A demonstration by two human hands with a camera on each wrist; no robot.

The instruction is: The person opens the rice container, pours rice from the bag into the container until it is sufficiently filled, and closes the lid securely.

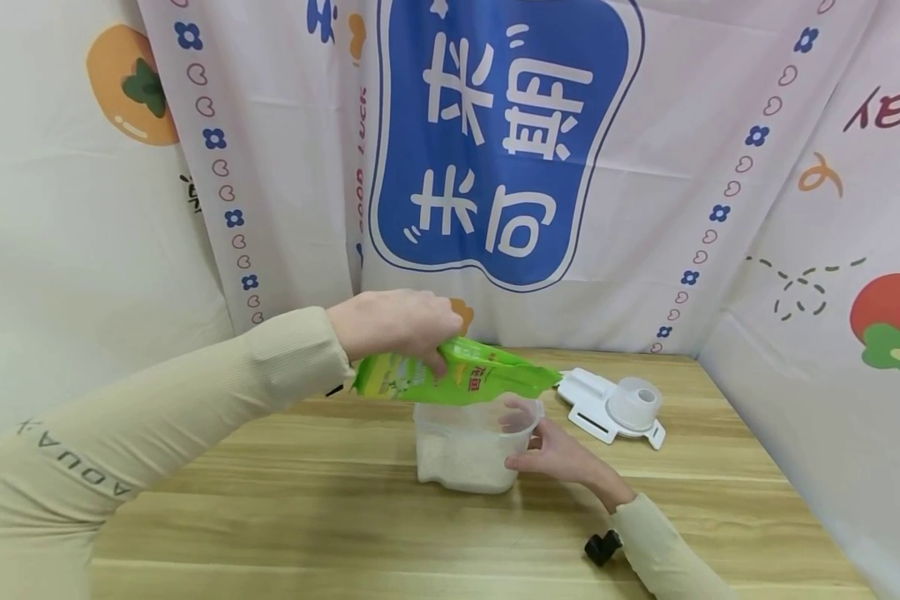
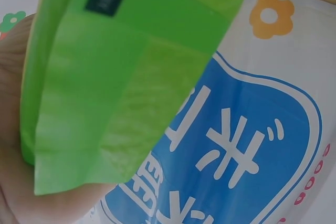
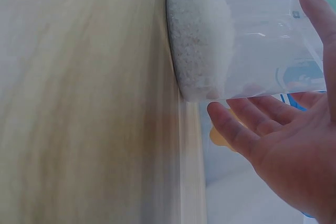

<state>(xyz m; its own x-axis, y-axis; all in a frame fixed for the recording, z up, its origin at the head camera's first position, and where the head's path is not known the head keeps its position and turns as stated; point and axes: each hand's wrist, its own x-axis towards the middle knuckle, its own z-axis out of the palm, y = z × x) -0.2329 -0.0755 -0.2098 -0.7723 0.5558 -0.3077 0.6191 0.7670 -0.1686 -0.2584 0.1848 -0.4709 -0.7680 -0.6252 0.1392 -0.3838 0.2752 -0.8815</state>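
Observation:
My left hand (image 1: 399, 323) grips a green plastic bag (image 1: 504, 382) with its thumb across the near side. The bag lies tilted over the container, its narrow end toward the right; in the left wrist view, the bag's green end (image 2: 131, 87) covers much of the scene. Below it, a clear plastic container (image 1: 457, 422) stands upright on the table, with white rice-like grains (image 3: 197, 45) in its lower part. My right hand (image 1: 558, 454) holds the container's right side, thumb on the near face and the other fingers around the side. Whether grains are falling cannot be seen.
Behind and right of the container lies a white lid (image 1: 588, 408) with a translucent round cup (image 1: 634, 403) on it. A small black piece (image 1: 603, 547) is beside the right wrist. Printed curtains (image 1: 667, 208) close off the wooden table (image 1: 307, 508) at the back and sides.

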